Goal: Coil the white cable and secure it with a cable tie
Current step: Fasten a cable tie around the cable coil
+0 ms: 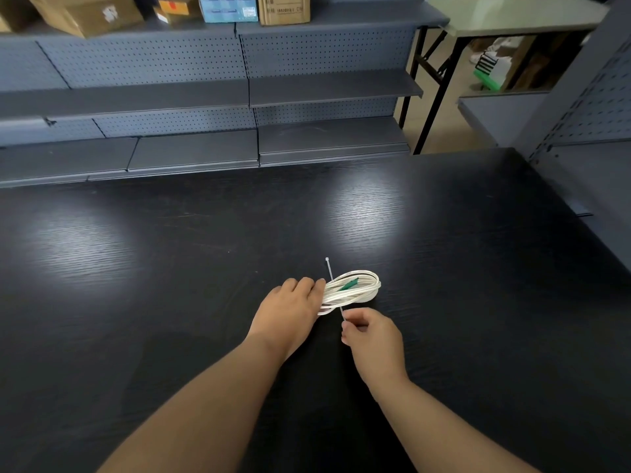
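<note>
The white cable [358,291] lies coiled in several loops on the black table [205,268], with a green connector [349,284] showing inside the loops. My left hand [290,315] grips the coil's left end, its fingers curled over the strands. A thin white cable tie [330,273] runs under the coil, its head sticking out on the far side. My right hand [370,336] pinches the tie's near end just below the coil.
Grey pegboard shelving [239,107] runs along the table's far edge, with cardboard boxes [283,8] on its top shelf. A folding table [512,18] stands at the back right, and another shelf unit [597,107] borders the right side.
</note>
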Tool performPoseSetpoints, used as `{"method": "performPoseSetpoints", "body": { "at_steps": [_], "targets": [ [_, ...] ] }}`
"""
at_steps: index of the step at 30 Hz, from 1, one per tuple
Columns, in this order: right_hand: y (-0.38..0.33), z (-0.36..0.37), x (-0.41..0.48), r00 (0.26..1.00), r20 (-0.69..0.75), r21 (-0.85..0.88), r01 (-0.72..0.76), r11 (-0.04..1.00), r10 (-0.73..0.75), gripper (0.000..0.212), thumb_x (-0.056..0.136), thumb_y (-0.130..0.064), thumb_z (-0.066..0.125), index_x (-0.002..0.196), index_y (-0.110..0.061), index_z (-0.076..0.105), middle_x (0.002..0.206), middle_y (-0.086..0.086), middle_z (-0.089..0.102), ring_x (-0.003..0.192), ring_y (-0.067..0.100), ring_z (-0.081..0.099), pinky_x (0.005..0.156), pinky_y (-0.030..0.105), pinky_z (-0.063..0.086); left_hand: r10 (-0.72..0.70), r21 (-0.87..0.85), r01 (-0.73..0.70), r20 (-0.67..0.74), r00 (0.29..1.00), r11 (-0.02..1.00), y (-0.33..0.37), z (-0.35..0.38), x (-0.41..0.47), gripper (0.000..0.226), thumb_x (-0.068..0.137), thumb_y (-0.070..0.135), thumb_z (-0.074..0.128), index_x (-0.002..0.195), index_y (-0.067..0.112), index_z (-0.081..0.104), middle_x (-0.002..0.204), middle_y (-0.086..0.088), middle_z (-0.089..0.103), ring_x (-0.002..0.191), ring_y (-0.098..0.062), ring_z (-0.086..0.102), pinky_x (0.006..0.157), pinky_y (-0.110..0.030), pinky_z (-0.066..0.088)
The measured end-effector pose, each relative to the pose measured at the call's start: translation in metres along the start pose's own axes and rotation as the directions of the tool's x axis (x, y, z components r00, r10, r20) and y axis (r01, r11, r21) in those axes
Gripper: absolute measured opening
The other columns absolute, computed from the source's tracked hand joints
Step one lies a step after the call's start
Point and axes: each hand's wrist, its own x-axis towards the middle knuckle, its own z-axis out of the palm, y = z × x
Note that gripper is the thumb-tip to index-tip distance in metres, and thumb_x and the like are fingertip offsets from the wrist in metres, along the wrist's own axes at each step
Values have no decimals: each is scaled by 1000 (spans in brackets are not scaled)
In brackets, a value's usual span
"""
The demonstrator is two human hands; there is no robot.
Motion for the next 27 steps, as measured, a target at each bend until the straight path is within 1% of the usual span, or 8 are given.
{"method": "performPoseSetpoints", "body": {
  "at_steps": [6,10,13,15,19,23,25,27],
  "targets": [
    [2,-19,-7,982,116,118,134,984,-148,31,86,4,50,83,-21,68,95,-8,62,89,11,64,88,31,54,15,38,-14,-10,1000,999,0,3,0,59,98,23,33,149,12,5,142,-5,31,121,-26,38,102,-35,34],
    [-1,-24,-7,937,186,145,271,952,-295,39,86,6,51,84,-30,66,96,-10,64,93,8,63,89,25,52,20,52,-20,-3,1000,998,0,3,-1,58,99,24,31,149,11,4,142,-5,30,122,-27,36,102,-35,34],
    [-3,-24,-1,877,184,-31,456,890,-443,19,87,-5,59,98,-15,70,97,-11,64,94,5,62,88,13,47,23,59,-23,8,1000,998,0,2,-1,57,99,25,30,149,11,5,143,-6,30,122,-27,36,102,-35,34],
    [-5,-23,8,806,147,-200,592,781,-573,16,86,-10,61,97,-10,72,95,-4,68,90,5,62,88,10,41,25,60,-26,16,1000,998,0,1,-1,57,99,24,29,149,11,5,143,-6,30,122,-27,36,102,-36,34],
    [-19,-21,23,705,103,-407,674,617,-702,25,85,-23,49,80,-13,71,77,-2,70,74,11,62,77,18,41,23,74,-26,32,999,997,1,0,-2,57,99,25,28,149,10,5,142,-7,31,122,-28,36,101,-36,34],
    [-31,-20,33,713,137,-458,661,595,-687,37,86,-29,37,73,-13,68,69,-1,67,66,18,61,63,32,54,40,74,-39,-9,999,996,-2,6,-1,60,96,40,25,147,10,18,137,-6,41,116,-28,44,96,-37,41],
    [-31,-18,39,740,187,-475,643,601,-646,38,90,-29,37,80,-10,68,75,3,67,73,20,62,77,40,54,40,66,-36,-53,998,997,-1,4,-3,67,92,52,20,144,10,26,132,-6,47,112,-26,49,93,-37,44],
    [-29,-17,43,783,221,-490,605,628,-581,29,96,-22,43,95,-8,68,95,5,69,95,21,62,104,40,39,43,21,-43,-23,999,999,1,1,-5,73,92,58,20,146,9,18,136,-6,40,118,-27,43,98,-37,38]
  ]
}}
